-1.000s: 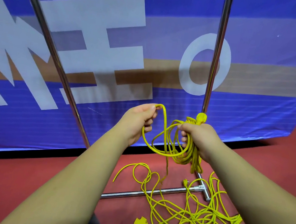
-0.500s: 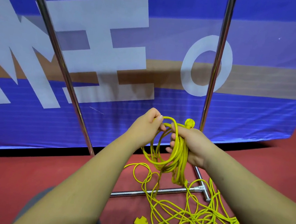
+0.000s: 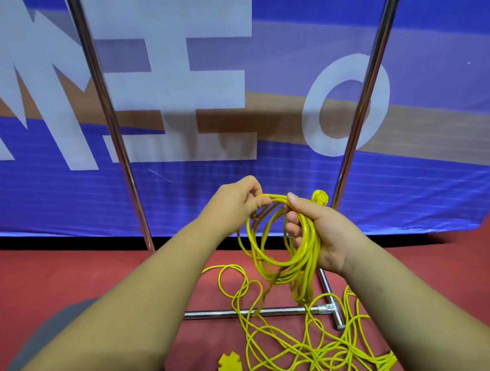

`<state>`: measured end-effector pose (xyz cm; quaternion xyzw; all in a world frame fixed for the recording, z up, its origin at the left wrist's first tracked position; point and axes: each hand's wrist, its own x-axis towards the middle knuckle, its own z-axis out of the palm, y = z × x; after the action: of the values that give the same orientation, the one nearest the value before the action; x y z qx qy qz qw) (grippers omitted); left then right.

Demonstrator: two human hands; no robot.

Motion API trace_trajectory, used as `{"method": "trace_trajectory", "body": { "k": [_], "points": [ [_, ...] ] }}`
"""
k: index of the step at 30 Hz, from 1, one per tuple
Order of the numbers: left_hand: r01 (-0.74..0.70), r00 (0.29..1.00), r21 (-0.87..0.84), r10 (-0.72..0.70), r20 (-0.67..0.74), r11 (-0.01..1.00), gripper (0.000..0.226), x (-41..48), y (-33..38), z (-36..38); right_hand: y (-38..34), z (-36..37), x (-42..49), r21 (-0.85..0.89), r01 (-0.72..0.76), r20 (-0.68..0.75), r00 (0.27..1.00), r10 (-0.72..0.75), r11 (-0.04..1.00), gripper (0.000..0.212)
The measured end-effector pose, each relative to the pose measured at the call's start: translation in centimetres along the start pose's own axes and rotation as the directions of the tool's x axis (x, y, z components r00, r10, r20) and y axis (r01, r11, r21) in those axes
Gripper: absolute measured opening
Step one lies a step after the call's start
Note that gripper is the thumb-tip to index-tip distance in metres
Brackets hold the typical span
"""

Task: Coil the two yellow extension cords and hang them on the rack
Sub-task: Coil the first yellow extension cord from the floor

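My right grip (image 3: 327,235): closed round the gathered loops of thin yellow extension cord (image 3: 307,246), which hang straight down from it; my left grip (image 3: 235,205), just beside and level, pinches the feeding strand, its slack running down to the loose yellow tangle (image 3: 310,361) on the red floor (image 3: 45,285).

Ahead of me: big blue banner (image 3: 416,209) across the whole back, standing like a wall. Large white block letters (image 3: 166,56) on it, plus a white O (image 3: 311,116). Tan horizontal band (image 3: 454,135) runs through the middle. Black strip (image 3: 50,246) under the banner's lower edge. Floor (image 3: 14,297) below me is dull red and smooth. Light is even, with a faint sheen on the banner.
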<state>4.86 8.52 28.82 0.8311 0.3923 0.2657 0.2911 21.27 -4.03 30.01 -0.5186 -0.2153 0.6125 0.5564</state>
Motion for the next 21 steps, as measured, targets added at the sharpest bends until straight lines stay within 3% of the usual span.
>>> {"method": "trace_trajectory", "body": {
  "k": [3, 5, 7, 10, 13, 18, 20, 21],
  "points": [
    [0.192, 0.973, -0.251, -0.151, 0.175, 0.949, 0.024, -0.3, 0.3, 0.1, 0.0, -0.3, 0.1, 0.006, 0.027, -0.065, 0.998, -0.027, 1.000, 0.024],
    [0.371, 0.916, -0.368, -0.269, 0.298, 0.853, 0.034, -0.5, 0.2, 0.2, -0.2, -0.6, 0.2, 0.043, 0.056, -0.078, 0.996, -0.053, 0.997, 0.025],
    [0.479, 0.867, -0.425, -0.338, 0.365, 0.768, 0.030, -0.7, 0.3, 0.3, -0.4, -0.7, 0.3, 0.071, 0.077, -0.078, 0.994, -0.071, 0.994, 0.027],
    [0.487, 0.873, -0.516, -0.379, 0.307, 0.704, 0.013, -0.6, 0.9, 0.1, -0.6, -0.6, 0.2, 0.089, 0.090, -0.052, 0.995, -0.085, 0.992, 0.030],
    [0.487, 0.859, -0.669, -0.446, 0.251, 0.561, 0.016, -0.3, 1.6, -0.1, -0.7, -0.3, 0.1, 0.125, 0.102, -0.047, 0.994, -0.096, 0.987, 0.029],
    [0.440, 0.788, -0.893, -0.516, 0.335, 0.092, 0.019, 0.0, 2.2, -0.7, -0.9, 0.1, -0.4, 0.171, 0.105, 0.003, 0.994, -0.107, 0.980, 0.024],
    [0.425, 0.788, -0.904, -0.510, 0.345, 0.047, 0.018, -0.1, 2.3, -1.0, -0.9, 0.1, -0.5, 0.173, 0.109, 0.003, 0.994, -0.111, 0.979, 0.018],
    [0.426, 0.799, -0.900, -0.505, 0.327, 0.092, 0.017, -0.1, 2.5, -1.1, -0.9, 0.1, -0.6, 0.171, 0.110, 0.000, 0.994, -0.112, 0.979, 0.014]
  ]
}}
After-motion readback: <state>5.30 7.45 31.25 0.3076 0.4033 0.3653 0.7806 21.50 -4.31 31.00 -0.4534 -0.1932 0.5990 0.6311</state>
